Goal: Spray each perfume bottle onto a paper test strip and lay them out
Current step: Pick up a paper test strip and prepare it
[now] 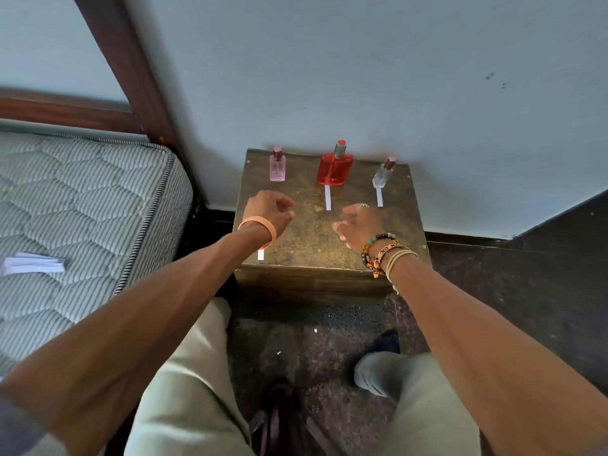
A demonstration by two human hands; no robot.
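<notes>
Left hand (pixel 268 209) hovers before pink bottle (pixel 277 166), paper strip (pixel 261 255) beneath its wrist.

Pale wall (pixel 362 77), dark floor (pixel 526 291), striped mattress (pixel 82 192)

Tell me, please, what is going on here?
A person holds both hands over the brown wooden table. The left hand is loosely curled, the right hand relaxed; neither touches a bottle. A pink glass bottle, a red glass bottle and a clear glass bottle stand at the back. White paper strips lie before the red and clear ones; a third strip shows below the left wrist.
</notes>
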